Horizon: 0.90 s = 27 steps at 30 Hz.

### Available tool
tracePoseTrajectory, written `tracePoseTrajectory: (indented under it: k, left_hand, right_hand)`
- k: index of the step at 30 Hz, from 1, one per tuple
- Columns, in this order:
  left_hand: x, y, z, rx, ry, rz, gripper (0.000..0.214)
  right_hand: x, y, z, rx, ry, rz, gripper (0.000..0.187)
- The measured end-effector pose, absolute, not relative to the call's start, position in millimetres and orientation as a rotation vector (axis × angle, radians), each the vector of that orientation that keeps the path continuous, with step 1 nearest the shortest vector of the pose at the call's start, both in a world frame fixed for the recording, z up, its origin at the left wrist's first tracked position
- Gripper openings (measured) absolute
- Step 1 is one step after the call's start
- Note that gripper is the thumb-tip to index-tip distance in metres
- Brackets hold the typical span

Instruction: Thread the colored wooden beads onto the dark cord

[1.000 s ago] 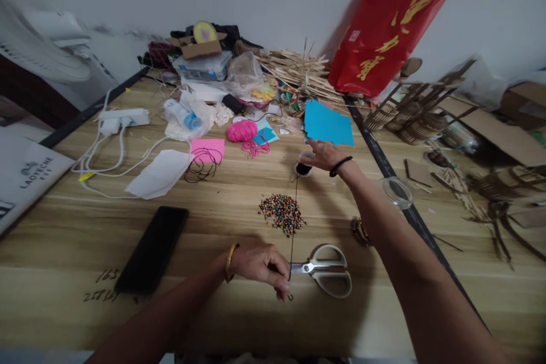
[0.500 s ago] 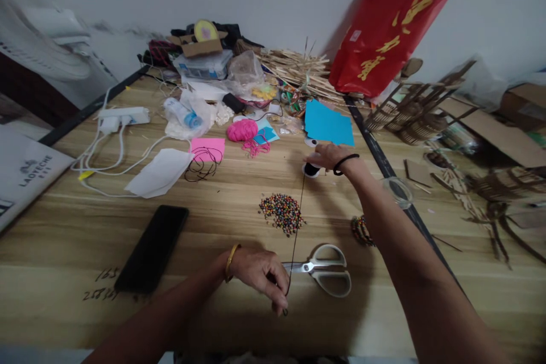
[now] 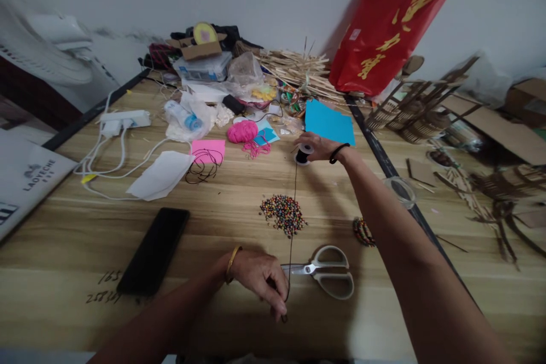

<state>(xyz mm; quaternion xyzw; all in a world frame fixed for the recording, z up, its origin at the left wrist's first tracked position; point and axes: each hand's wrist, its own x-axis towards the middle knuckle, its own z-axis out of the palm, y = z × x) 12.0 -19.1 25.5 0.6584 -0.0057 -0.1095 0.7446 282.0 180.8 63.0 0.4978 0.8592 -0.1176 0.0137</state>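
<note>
My left hand [image 3: 262,280] is closed near the table's front, pinching the end of a thin black cord [image 3: 293,227]. The cord runs away from me, over the right side of a pile of small multicoloured beads [image 3: 283,213], to a spool [image 3: 303,153] wound with black cord. My right hand [image 3: 316,144] is closed around the spool, which stands on the table. Just right of my left hand lie scissors [image 3: 318,267] with white handles, their blades partly hidden behind the hand. A beaded bracelet [image 3: 362,232] lies beside my right forearm, which covers part of it.
A black phone [image 3: 153,250] lies at the left, with white paper [image 3: 161,175] beyond it. Pink yarn [image 3: 242,131] and blue paper [image 3: 329,122] lie farther back. A power strip [image 3: 128,119] with cables sits back left. Woven baskets [image 3: 426,122] stand at the right.
My right hand has shifted slightly left and away from me with the spool, whose top shows more now. My left hand stays nearly in place, still pinching the cord end.
</note>
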Motion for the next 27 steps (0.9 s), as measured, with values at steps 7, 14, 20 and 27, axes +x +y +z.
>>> tracePoseTrajectory:
  k: [7,14,20,27]
  left_hand:
    - [13.2,-20.1,24.1,1.467,-0.074,-0.229,0.059]
    - [13.7,-20.3,26.6,1.453,-0.050,-0.256,0.059]
    - [10.6,-18.4,24.6,1.483,-0.029,-0.215,0.055]
    - [9.2,-15.2,38.1,1.471,0.013,-0.153,0.049]
  right_hand:
    - [279.5,184.9,50.7,2.021,2.287,-0.231,0.064]
    - [283.3,184.7,56.7,1.907,2.537,-0.298,0.064]
    - [273.0,143.8,68.7,2.083,2.672,-0.158,0.062]
    - [234.3,39.5,94.0,1.550,2.991,-0.797,0.024]
